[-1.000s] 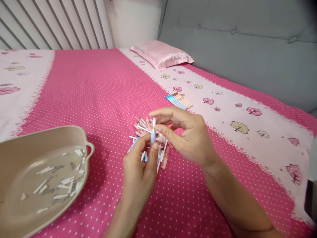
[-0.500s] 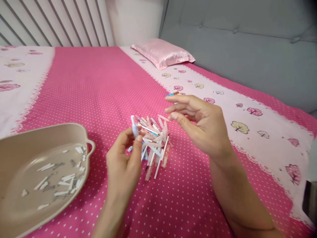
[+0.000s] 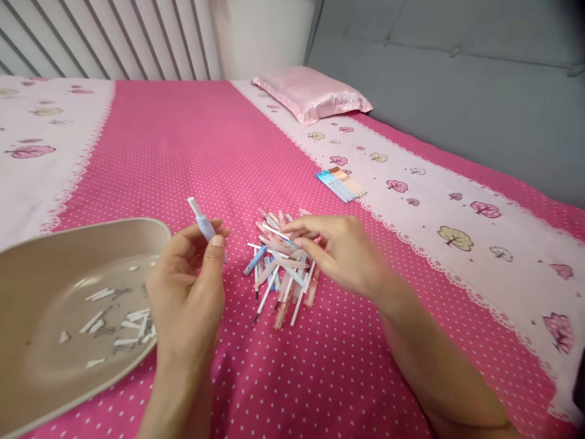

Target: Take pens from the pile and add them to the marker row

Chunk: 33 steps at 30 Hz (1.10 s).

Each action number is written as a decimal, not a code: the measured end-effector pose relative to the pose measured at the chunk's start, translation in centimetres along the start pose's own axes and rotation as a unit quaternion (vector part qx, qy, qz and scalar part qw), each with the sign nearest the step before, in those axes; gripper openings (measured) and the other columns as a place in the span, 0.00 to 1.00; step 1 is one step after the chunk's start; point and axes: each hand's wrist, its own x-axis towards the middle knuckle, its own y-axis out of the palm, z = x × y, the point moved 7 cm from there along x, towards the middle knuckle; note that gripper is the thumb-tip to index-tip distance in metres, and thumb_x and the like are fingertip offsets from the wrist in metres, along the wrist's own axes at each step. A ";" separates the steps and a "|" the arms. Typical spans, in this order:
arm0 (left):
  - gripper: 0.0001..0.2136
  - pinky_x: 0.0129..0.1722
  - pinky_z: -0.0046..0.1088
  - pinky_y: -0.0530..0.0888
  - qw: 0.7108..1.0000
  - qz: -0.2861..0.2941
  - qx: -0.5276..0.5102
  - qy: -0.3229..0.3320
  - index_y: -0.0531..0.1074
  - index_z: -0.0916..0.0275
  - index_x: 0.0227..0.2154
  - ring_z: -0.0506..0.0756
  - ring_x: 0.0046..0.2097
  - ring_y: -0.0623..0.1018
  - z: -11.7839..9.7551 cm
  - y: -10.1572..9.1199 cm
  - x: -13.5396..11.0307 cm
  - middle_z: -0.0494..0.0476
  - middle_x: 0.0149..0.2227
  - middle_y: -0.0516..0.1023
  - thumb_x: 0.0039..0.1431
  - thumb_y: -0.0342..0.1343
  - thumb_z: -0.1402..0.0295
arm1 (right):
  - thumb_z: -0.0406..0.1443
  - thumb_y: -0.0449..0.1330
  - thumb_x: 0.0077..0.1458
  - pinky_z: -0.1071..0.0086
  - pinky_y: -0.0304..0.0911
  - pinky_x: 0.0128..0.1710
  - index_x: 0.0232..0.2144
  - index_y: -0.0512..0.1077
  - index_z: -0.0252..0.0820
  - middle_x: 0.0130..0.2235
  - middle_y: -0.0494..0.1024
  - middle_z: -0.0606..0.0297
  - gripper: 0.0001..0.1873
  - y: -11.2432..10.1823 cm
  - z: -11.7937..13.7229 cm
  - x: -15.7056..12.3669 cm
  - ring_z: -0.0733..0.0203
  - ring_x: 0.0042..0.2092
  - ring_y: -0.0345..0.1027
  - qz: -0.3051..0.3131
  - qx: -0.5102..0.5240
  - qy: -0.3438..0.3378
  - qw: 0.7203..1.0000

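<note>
Pillow (image 3: 315, 91) on a pink-and-white sheet (image 3: 173, 134) printed with trees
The pillow (pale pink, shiny) lies near a grey padded headboard (image 3: 448, 91); white slats (image 3: 107, 39) stand beyond the sheet's far edge, beside a pale wall (image 3: 265, 36).

Two hands (image 3: 187, 277), one held pen piece (image 3: 206, 228), one basin (image 3: 50, 265), one pillow (image 3: 313, 94); the pen row (image 3: 340, 185) and parts heap (image 3: 284, 271) defy counting.

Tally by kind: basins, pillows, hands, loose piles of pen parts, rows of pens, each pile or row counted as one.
Basin: 1
Pillow: 1
Hands: 2 (left hand, right hand)
Loose pile of pen parts: 1
Row of pens: 1
Total: 6
</note>
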 end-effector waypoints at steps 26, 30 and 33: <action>0.09 0.46 0.31 0.72 1.000 0.028 -0.006 -0.003 0.74 0.60 0.40 0.53 0.43 0.77 -0.2 0.5 -0.2 0.54 0.40 0.78 0.56 0.57 0.66 | 0.41 0.53 0.61 0.60 0.61 0.37 0.43 0.69 0.36 0.39 0.75 0.56 0.15 11.9 1.6 -1.2 0.53 0.39 0.66 0.104 -0.223 -0.163 0.956; 0.09 0.44 0.29 0.71 0.999 0.030 -0.008 -0.007 0.74 0.59 0.39 0.53 0.42 0.76 -0.2 0.6 -0.2 0.54 0.40 0.78 0.56 0.57 0.66 | 0.38 0.51 0.62 0.61 0.61 0.41 0.40 0.71 0.35 0.39 0.76 0.57 0.13 10.5 2.0 -0.9 0.54 0.40 0.68 0.078 -0.164 -0.144 0.973; 0.09 0.44 0.28 0.71 0.999 0.030 -0.005 -0.009 0.74 0.59 0.40 0.52 0.42 0.76 -0.3 0.6 -0.3 0.53 0.39 0.78 0.56 0.58 0.66 | 0.37 0.49 0.64 0.64 0.62 0.43 0.39 0.72 0.36 0.40 0.77 0.58 0.14 8.6 2.1 -0.5 0.57 0.42 0.69 0.040 -0.107 -0.117 0.987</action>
